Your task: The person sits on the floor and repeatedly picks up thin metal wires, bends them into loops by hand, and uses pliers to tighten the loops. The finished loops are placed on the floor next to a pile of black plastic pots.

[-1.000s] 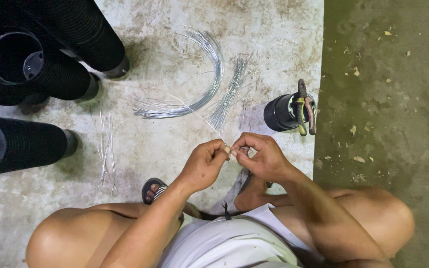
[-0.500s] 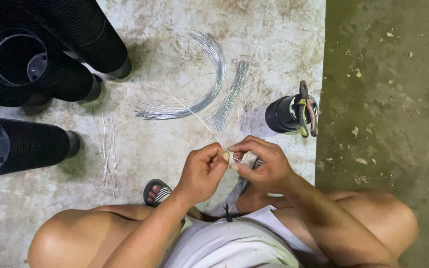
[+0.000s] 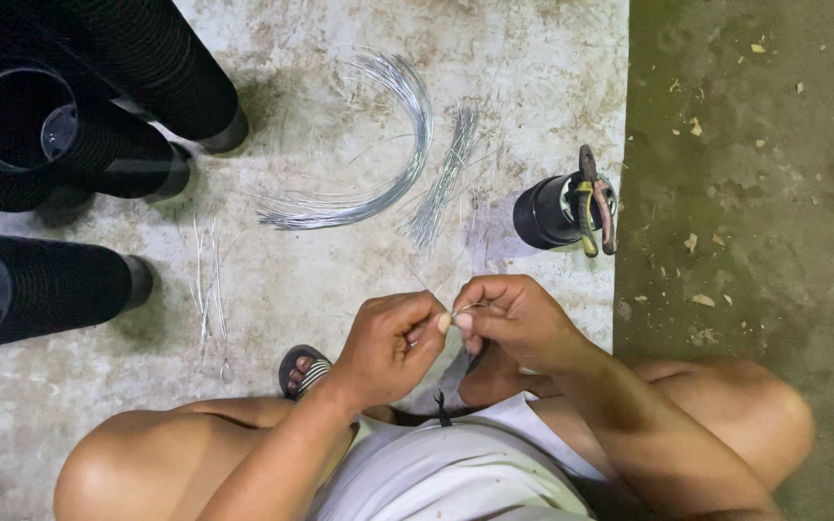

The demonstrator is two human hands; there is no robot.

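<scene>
- Head view, looking straight down at a person crouched on a stained concrete floor [image 3: 340, 280].
- No packages, labels or signs show. Nearest thing to a container: a small black pot [image 3: 544, 210] lying on its side near the edge of the pale slab, with pliers [image 3: 595, 201] resting on its mouth, handles yellow and reddish.
- Upper left: stacks of black ribbed pots [image 3: 98, 116] lying on their sides, several deep; one more stack [image 3: 41, 289] below them at the left edge.
- Left hand [image 3: 388, 345] and right hand [image 3: 514, 318] meet in front of the knees, fingertips touching. Both are curled tight, thumb and forefinger pinched on a thin wire [image 3: 436, 294].
- The wire is very fine, pale grey; only a short length shows, running up and left from the pinch. How it bends between the fingers is too small to tell.
- Past the hands on the floor: a curved bundle of silvery wire [image 3: 407, 125], and just beside it a straight bunch of cut wires [image 3: 446, 183], tilted. A few loose pale strands [image 3: 207, 280] lie further left.
- A striped sandal [image 3: 303, 370] shows beside the left wrist.
- Right of the slab, darker greenish ground [image 3: 755, 193] with scattered chips.
</scene>
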